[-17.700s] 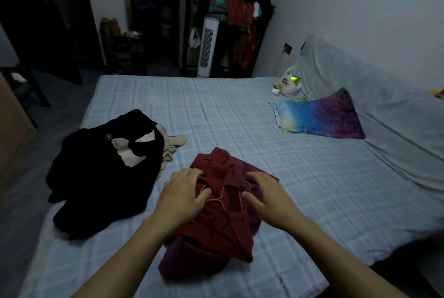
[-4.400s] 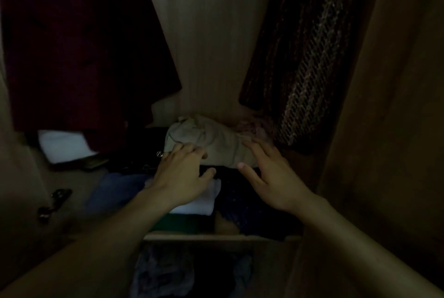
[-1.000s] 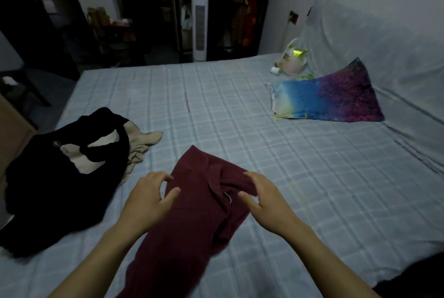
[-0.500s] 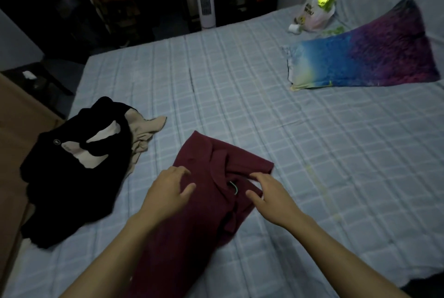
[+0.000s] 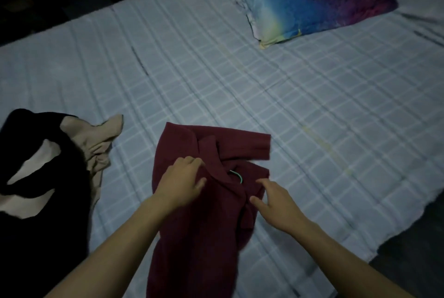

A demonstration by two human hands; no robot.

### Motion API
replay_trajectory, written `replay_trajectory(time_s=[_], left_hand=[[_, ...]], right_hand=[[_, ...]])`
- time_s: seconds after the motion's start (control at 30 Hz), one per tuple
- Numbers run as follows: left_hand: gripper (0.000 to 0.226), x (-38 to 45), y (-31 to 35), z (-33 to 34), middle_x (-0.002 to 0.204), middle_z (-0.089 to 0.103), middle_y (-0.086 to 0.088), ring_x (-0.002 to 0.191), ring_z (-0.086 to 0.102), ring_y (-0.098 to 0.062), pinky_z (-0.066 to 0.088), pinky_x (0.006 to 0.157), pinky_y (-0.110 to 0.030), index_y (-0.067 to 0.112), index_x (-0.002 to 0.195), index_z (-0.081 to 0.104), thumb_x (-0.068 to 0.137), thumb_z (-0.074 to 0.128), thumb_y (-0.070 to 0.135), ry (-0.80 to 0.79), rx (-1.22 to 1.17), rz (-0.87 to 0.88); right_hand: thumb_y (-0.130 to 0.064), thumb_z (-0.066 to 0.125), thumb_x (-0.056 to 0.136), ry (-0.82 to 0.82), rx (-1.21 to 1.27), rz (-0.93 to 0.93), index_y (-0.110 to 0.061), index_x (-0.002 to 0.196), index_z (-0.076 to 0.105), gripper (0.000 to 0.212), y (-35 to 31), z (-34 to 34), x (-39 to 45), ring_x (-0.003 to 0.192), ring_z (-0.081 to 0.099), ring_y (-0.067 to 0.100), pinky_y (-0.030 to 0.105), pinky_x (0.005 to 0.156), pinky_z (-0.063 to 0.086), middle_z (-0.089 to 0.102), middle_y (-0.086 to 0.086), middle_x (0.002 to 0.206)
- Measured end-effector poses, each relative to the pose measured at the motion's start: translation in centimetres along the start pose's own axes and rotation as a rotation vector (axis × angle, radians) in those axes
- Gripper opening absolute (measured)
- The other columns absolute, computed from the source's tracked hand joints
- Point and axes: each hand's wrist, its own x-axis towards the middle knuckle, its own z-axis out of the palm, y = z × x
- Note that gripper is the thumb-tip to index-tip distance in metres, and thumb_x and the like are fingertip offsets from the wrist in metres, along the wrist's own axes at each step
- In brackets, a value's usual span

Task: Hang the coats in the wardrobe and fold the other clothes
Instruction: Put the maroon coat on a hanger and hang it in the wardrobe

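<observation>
Left hand (image 5: 180,178) slid onto maroon garment (image 5: 206,201) — right hand (image 5: 276,204) hovering, spread

left hand (image 5: 180,180): lower centre, palm down, fingers bent, thumb out | right hand (image 5: 276,202): just right of it, fingers loosely spread, holding nothing | both forearms bare, rising from bottom edge
</observation>
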Motion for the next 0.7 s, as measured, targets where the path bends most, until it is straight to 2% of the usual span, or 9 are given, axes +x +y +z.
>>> replay_trajectory(time_s=[0.13, 0.23, 0.3, 0.4, 0.47, 0.53, 0.6, 0.7], left_hand=[[0.050, 5.1, -1.5, 2.7, 0.141, 0.049, 0.001, 0.129, 0.043, -0.024, 0.042, 0.098, -0.041, 0.025, 0.135, 0.048, 0.088, 0.062, 0.029, -0.070, 0.125, 0.186], [0.072, 8.6, -2.1, 5.2, 0.157, 0.032, 0.004, 0.147, 0.023, -0.022, 0.030, 0.112, -0.041, 0.027, 0.149, 0.034, 0.083, 0.065, 0.022, -0.190, 0.320, 0.311], [0.077, 10.0, -2.3, 7.2, 0.160, 0.028, 0.004, 0.150, 0.017, -0.022, 0.019, 0.119, -0.044, 0.029, 0.151, 0.030, 0.083, 0.064, 0.020, -0.264, 0.416, 0.364], [0.066, 10.1, -3.0, 9.8, 0.149, 0.041, 0.001, 0.141, 0.033, -0.023, 0.020, 0.118, -0.045, 0.029, 0.148, 0.034, 0.087, 0.061, 0.024, -0.336, 0.498, 0.377], [0.055, 9.4, -3.7, 10.8, 0.141, 0.046, 0.001, 0.133, 0.040, -0.023, 0.023, 0.116, -0.044, 0.029, 0.144, 0.039, 0.092, 0.055, 0.024, -0.283, 0.489, 0.360], [0.043, 8.3, -4.6, 11.4, 0.133, 0.052, 0.002, 0.127, 0.045, -0.022, 0.026, 0.114, -0.043, 0.029, 0.138, 0.047, 0.096, 0.050, 0.023, -0.185, 0.445, 0.357], [0.034, 7.0, -5.6, 11.5, 0.117, 0.061, 0.003, 0.113, 0.055, -0.022, 0.037, 0.105, -0.044, 0.027, 0.125, 0.061, 0.091, 0.058, 0.022, -0.081, 0.400, 0.386], [0.028, 5.5, -7.3, 11.5, 0.092, 0.065, 0.004, 0.088, 0.063, -0.021, 0.049, 0.086, -0.042, 0.024, 0.101, 0.069, 0.074, 0.077, 0.019, 0.065, 0.360, 0.414]], right_hand=[[-0.042, 0.057, 0.096, 0.032, 0.118, 0.117, -0.011, 0.133, 0.049, 0.049, 0.7, 3.9, 2.7, 0.109, 0.058, 0.021, 0.025, 0.087, 0.041, 0.062, 0.009, 0.120], [-0.047, 0.056, 0.095, 0.032, 0.206, 0.210, -0.011, 0.131, 0.051, 0.051, 1.2, 6.4, 4.5, 0.111, 0.059, 0.023, 0.030, 0.094, 0.045, 0.063, 0.009, 0.121], [-0.052, 0.061, 0.090, 0.000, 0.232, 0.243, -0.013, 0.128, 0.052, 0.055, 1.6, 8.2, 5.2, 0.108, 0.061, 0.021, 0.034, 0.094, 0.049, 0.065, 0.007, 0.119], [-0.048, 0.069, 0.084, -0.056, 0.255, 0.269, -0.015, 0.124, 0.052, 0.055, 1.8, 10.4, 5.4, 0.105, 0.064, 0.022, 0.038, 0.092, 0.052, 0.067, 0.005, 0.116], [-0.045, 0.072, 0.081, -0.055, 0.312, 0.275, -0.021, 0.124, 0.050, 0.054, 1.5, 11.3, 5.2, 0.106, 0.064, 0.019, 0.038, 0.093, 0.053, 0.066, 0.000, 0.117], [-0.052, 0.070, 0.080, -0.028, 0.393, 0.272, -0.029, 0.122, 0.050, 0.052, 1.1, 11.6, 4.9, 0.104, 0.065, 0.012, 0.036, 0.092, 0.054, 0.066, -0.007, 0.114], [-0.060, 0.061, 0.085, 0.000, 0.472, 0.272, -0.034, 0.117, 0.055, 0.041, 0.0, 11.4, 4.7, 0.099, 0.065, 0.007, 0.031, 0.090, 0.053, 0.068, -0.012, 0.107], [-0.054, 0.044, 0.097, 0.062, 0.526, 0.320, -0.029, 0.110, 0.062, 0.033, -1.7, 10.2, 4.9, 0.097, 0.063, 0.009, 0.029, 0.086, 0.047, 0.068, -0.008, 0.102]])
